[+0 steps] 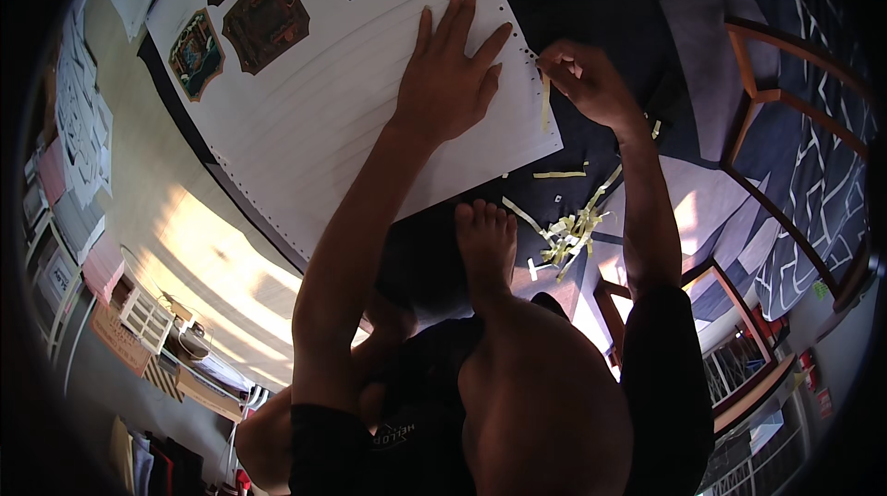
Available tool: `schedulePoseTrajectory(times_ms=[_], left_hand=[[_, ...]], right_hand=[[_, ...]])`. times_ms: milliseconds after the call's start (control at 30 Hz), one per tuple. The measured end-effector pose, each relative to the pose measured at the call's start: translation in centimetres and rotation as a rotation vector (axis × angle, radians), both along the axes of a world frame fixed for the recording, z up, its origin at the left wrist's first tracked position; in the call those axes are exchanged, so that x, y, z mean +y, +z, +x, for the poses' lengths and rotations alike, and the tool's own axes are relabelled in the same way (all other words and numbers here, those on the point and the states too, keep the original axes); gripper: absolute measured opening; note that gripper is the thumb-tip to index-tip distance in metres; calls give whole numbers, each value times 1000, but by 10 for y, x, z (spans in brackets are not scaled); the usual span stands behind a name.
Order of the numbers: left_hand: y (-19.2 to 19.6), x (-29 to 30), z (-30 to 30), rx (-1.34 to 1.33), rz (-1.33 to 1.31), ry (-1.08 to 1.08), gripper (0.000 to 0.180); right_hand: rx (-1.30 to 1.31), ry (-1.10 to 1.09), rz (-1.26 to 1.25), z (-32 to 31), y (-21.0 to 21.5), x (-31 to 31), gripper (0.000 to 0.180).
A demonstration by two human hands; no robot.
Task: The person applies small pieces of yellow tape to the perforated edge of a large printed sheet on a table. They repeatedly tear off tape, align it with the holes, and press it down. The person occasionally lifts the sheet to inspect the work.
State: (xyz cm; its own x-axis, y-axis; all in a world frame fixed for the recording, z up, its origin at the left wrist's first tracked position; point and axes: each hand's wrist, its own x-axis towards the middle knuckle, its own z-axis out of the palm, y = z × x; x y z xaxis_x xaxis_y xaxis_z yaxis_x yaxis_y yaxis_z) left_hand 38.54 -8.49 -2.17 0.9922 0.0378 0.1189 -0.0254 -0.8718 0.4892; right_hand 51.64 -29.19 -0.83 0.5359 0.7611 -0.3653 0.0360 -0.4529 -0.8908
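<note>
A large white printed sheet [351, 108] with a row of small dark holes along its edge lies over a dark surface. Dark ornate label shapes [266, 21] are printed across its far left part. My left hand [450, 80] rests flat on the sheet, fingers spread, close to the right edge. At that edge my right hand [587, 80] is closed in a pinch, its fingertips beside the holes. A narrow yellowish strip [545, 106] runs down from those fingertips along the sheet's margin. The exact grip is partly hidden by the fingers.
Loose yellowish strips [571, 235] lie in a tangled heap near my bare foot [487, 233]. Wooden chair frames [739, 117] stand at the right. Papers and boxes [120, 339] line the left side, beyond a sunlit pale floor [199, 228].
</note>
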Motion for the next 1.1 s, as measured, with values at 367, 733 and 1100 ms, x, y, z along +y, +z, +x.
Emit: schedulePoseTrajectory(times_ms=[367, 733, 1100], left_hand=[[-3, -12, -5, -11, 33, -33, 46], [-2, -13, -7, 2, 47, -34, 50], [-4, -26, -15, -22, 67, -40, 47]], right_hand=[[-59, 26, -61, 2, -8, 4, 13], [-44, 54, -37, -1, -1, -10, 11], [-104, 73, -132, -6, -5, 2, 15]])
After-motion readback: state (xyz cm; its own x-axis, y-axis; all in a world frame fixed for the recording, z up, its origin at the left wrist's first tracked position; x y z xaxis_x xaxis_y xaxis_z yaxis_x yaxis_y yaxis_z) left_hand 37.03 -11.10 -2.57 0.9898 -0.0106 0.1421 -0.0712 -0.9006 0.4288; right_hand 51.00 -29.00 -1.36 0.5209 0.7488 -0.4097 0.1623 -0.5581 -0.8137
